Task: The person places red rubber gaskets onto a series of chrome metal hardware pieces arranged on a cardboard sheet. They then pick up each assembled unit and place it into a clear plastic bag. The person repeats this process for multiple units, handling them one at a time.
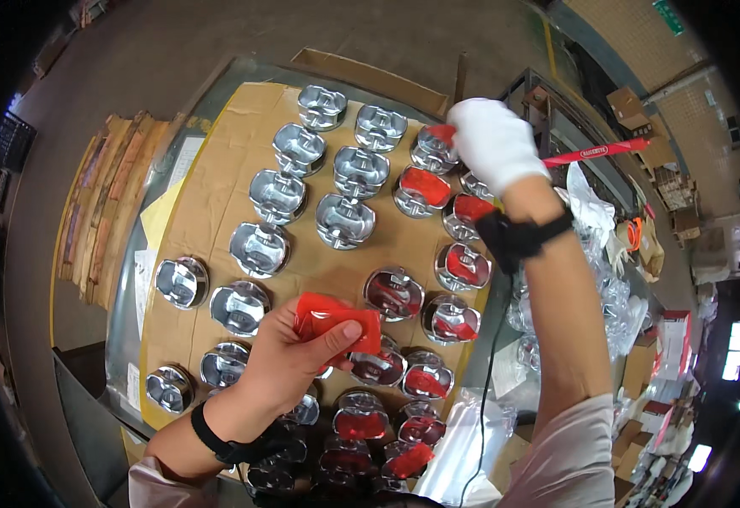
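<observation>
My bare left hand (298,351) is closed around a small stack of shiny red plastic packets (336,322), the thumb pressed on top, above the middle of the cardboard. At the far right, my white-gloved right hand (495,142) pinches a red packet (443,134) at the mouth of a metal piston (434,154). Rows of silvery pistons stand on the cardboard sheet (302,271), hollow side up. Several on the right and near side hold red packets, such as this piston (421,191). Pistons on the left, like this one (182,283), show bare metal inside.
Clear plastic bags (615,296) are heaped right of the table, and a plastic sheet (463,449) lies at the near right. A black cable (486,389) runs down the table's right side. Wooden pallets (107,212) stand at left. A red strip (594,152) extends beyond my right hand.
</observation>
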A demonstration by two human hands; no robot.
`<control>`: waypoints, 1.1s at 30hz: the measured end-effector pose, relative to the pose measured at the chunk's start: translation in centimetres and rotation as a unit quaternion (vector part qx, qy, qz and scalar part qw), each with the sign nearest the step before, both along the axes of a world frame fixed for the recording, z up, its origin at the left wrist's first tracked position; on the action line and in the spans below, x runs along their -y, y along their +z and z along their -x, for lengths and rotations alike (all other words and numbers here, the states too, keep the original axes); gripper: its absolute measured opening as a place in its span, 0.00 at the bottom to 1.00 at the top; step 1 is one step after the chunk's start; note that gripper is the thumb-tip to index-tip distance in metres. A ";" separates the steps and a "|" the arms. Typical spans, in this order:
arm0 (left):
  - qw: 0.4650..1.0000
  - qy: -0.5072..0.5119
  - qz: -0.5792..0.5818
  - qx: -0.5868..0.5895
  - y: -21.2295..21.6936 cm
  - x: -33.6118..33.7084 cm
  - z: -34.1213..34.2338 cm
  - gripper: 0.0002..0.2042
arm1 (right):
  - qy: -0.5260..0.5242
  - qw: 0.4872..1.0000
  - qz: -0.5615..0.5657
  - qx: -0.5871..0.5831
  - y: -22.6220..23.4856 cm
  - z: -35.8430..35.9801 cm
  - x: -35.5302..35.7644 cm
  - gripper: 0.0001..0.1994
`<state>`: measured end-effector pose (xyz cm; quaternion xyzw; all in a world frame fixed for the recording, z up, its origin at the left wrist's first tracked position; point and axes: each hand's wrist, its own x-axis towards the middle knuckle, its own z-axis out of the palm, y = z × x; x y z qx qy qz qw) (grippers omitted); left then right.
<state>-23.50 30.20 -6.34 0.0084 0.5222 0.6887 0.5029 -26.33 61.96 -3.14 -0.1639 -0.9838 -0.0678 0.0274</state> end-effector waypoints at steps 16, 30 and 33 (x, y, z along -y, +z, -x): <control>0.998 0.010 -0.028 0.047 -0.1 -0.2 -0.1 0.10 | 0.006 0.983 0.172 -0.068 1.1 -5.6 1.0 0.09; 0.998 0.020 -0.047 0.033 0.2 -0.5 -0.2 0.13 | 0.104 0.833 0.537 0.080 3.8 -7.9 12.8 0.16; 0.997 0.059 -0.035 0.032 0.0 0.1 0.0 0.11 | 0.066 0.846 0.530 -0.001 3.2 -4.9 11.5 0.13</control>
